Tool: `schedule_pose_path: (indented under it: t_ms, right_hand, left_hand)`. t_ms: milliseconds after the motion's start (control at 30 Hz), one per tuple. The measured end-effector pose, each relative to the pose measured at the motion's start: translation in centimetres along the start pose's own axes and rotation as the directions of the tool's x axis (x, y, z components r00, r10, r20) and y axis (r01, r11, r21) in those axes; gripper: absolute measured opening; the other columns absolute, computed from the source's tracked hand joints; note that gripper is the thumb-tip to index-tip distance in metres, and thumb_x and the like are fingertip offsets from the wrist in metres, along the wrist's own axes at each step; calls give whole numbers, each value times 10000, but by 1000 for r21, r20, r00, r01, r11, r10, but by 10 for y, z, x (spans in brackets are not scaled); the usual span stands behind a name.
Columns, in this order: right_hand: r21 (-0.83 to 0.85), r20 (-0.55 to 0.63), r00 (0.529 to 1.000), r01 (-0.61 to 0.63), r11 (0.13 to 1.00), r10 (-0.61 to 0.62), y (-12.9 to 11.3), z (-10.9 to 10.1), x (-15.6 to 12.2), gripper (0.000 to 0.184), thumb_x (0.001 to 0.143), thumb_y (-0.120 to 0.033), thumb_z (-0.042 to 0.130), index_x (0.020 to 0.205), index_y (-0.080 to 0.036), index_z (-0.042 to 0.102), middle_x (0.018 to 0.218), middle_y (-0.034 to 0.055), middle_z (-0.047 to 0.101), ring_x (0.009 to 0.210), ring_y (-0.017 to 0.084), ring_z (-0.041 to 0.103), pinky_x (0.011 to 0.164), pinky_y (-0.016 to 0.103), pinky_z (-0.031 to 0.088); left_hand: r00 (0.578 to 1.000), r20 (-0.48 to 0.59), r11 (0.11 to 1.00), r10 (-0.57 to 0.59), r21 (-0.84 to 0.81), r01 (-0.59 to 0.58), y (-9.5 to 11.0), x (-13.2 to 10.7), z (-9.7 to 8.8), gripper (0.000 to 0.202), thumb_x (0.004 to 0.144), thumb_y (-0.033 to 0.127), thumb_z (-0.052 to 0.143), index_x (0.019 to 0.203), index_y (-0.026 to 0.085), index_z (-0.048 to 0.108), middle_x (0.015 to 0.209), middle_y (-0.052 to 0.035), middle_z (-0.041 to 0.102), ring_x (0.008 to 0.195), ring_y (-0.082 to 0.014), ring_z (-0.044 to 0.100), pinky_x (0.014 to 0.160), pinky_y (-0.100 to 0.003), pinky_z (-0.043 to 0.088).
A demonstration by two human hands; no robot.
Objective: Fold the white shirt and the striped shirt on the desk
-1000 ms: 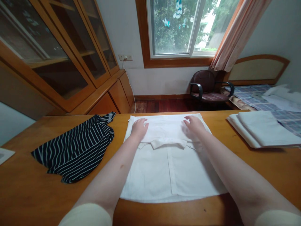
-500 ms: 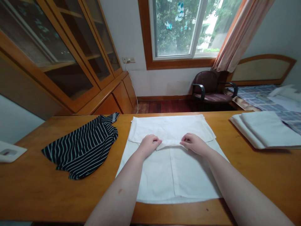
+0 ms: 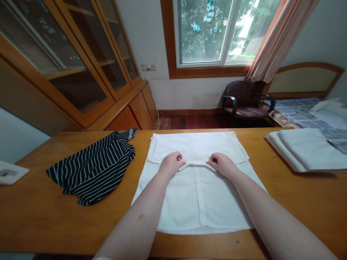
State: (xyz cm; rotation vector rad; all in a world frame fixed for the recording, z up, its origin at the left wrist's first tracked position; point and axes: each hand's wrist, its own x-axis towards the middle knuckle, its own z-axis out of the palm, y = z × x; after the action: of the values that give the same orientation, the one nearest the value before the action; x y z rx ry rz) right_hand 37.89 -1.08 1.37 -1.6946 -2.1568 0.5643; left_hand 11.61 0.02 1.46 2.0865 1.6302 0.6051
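Note:
A folded white shirt [image 3: 179, 202] lies on the table in front of me, its far part turned over as a flap towards me and a seam running down the middle. My left hand [image 3: 171, 165] pinches the left end of a narrow, collar-like strip at the flap's near edge. On the right end of the same strip, my right hand [image 3: 221, 164] is closed in a similar pinch. Between the hands the strip bows slightly. The fingertips under the cloth are partly hidden.
Left of the shirt lies a black garment with white stripes [image 3: 100, 166]. Folded white cloths [image 3: 306, 150] are stacked at the right on the wooden table [image 3: 295, 202]. A white object [image 3: 12, 172] sits at the left edge. Beyond the table stand a chair [image 3: 240, 97] and a glass-door cabinet [image 3: 78, 65].
The strip between my hands has lifted and narrowed into a curved band, where it hung lower and flatter before. Both hands have shifted only slightly and keep their pinch.

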Motion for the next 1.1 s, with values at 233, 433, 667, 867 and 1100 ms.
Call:
schedule_pose_path:
  t_ms: [233,433,667,867,1100]
  right_hand:
    - [-23,-74,992,104,994,-105,1,1,0,144,764,-343,605,731,-205,579,766,29,604,729,171,522,670,281,385]
    - [83,-3,970,243,966,-244,-16,-10,-14,159,834,-337,518,821,-213,618,757,30,594,670,143,523,650,268,407]
    - [69,129,972,187,980,-195,-18,-9,-16,169,715,-231,604,882,-214,611,800,15,597,667,137,531,629,253,403]
    - [76,80,977,190,979,-195,-10,-10,-13,91,749,-210,534,725,-201,622,740,19,595,642,136,526,619,248,404]
    - [159,168,950,239,958,-264,-6,-18,-13,192,797,-275,528,667,-195,643,753,33,608,663,142,552,651,257,417]
  left_hand:
    - [919,23,918,395,34,-395,29,-17,-4,169,808,325,606,944,228,629,942,-33,647,929,-191,563,876,-332,406]
    - [925,135,931,355,40,-363,25,-14,4,213,784,152,573,975,228,631,975,-30,644,955,-186,568,883,-318,426]
    - [941,157,951,301,28,-309,19,-9,1,258,793,149,519,990,241,658,1003,-16,670,958,-177,586,883,-291,434]
    - [956,195,974,218,15,-225,18,-10,-8,302,800,175,503,1036,273,664,1034,9,687,949,-170,610,860,-274,449]
    - [909,259,945,328,-89,-315,11,-10,-14,310,683,55,483,781,243,710,1035,27,691,974,-147,601,887,-259,441]
